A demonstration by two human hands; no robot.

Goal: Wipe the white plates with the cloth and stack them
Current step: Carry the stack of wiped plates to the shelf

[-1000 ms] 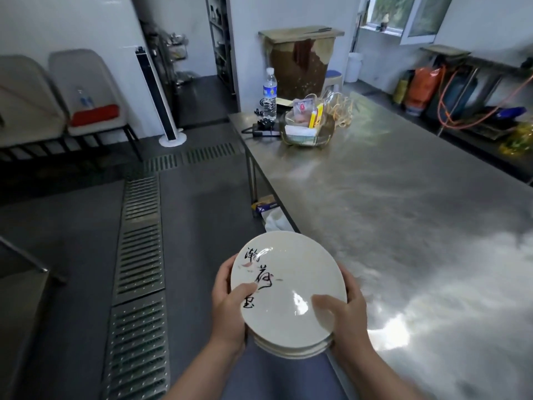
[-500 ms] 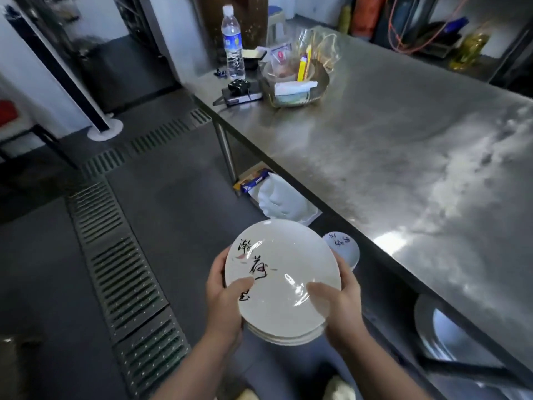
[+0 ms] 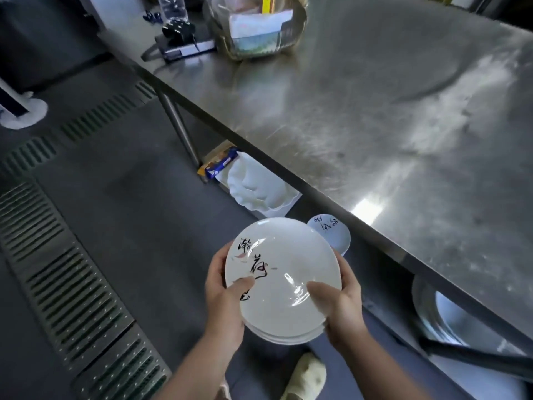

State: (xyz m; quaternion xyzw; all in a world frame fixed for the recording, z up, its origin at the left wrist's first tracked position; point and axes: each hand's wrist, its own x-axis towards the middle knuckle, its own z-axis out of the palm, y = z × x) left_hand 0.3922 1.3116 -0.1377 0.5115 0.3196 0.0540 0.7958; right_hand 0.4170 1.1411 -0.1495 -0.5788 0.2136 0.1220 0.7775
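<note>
Plates [image 3: 284, 280] in a short stack, the top one white with dark brush lettering, sit between both hands in the air beside the steel tabletop [image 3: 389, 116], just off its near edge and above the dark floor [image 3: 138, 203]. The left hand [image 3: 223, 293] curls around the stack's left rim with its thumb lying on the top plate; the right hand [image 3: 339, 306] does the same on the right rim, so each grip is clamped on the stack. Over the past second the view has dropped and closed in on the tabletop, while the hold on the stack looks unchanged; the carry appears to be ending, with setting down the likely next step. No wiping cloth is in either hand, so wiping seems not yet begun. A further plate [image 3: 328, 230] with similar lettering lies on a lower level just behind the stack, and more white dishes [image 3: 432, 307] show under the tabletop at right. The tabletop's long edge runs diagonally close to the right hand, and a wide stretch of bare steel lies beyond it. A clear basket of packets [image 3: 253, 27] stands well apart at the far end.
</note>
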